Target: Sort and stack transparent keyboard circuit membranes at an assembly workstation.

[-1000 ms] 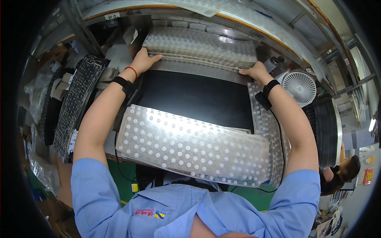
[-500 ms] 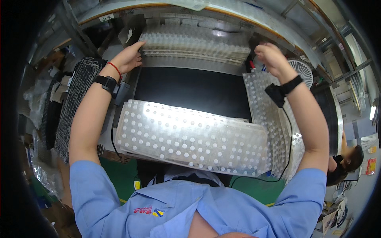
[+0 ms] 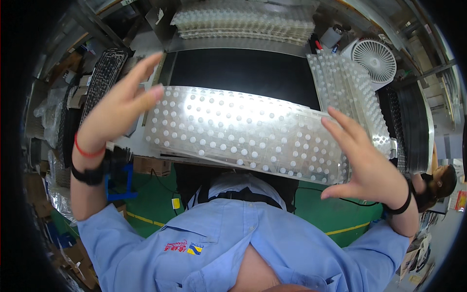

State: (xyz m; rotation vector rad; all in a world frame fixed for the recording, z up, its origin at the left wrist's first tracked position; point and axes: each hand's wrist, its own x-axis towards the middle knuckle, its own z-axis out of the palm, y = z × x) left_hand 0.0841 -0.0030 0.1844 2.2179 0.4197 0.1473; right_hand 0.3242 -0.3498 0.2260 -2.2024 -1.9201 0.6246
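A clear plastic sheet (image 3: 233,131) dotted with rows of round white dots lies across the near side of the table, apparently on top of others like it. Over its left end hovers my left hand (image 3: 119,104), fingers stretched and thumb apart, holding nothing. My right hand (image 3: 360,158) is spread at the sheet's right end, its fingertips close to the edge; whether they touch cannot be made out. Beyond the sheet is a flat black surface (image 3: 243,68). A stack of similar dotted sheets (image 3: 245,27) stands at the far side.
More dotted sheets (image 3: 343,85) overlap at the right, beside a white fan (image 3: 373,61). Black patterned sheets (image 3: 104,73) lean at the left. A grey container (image 3: 332,36) stands far right. Another person (image 3: 440,182) is at the right edge. Shelving frames the far side.
Both hands have come back from the far stack toward me, to the two ends of the near sheet. Their fingers have spread. The view has shifted, so the table appears higher.
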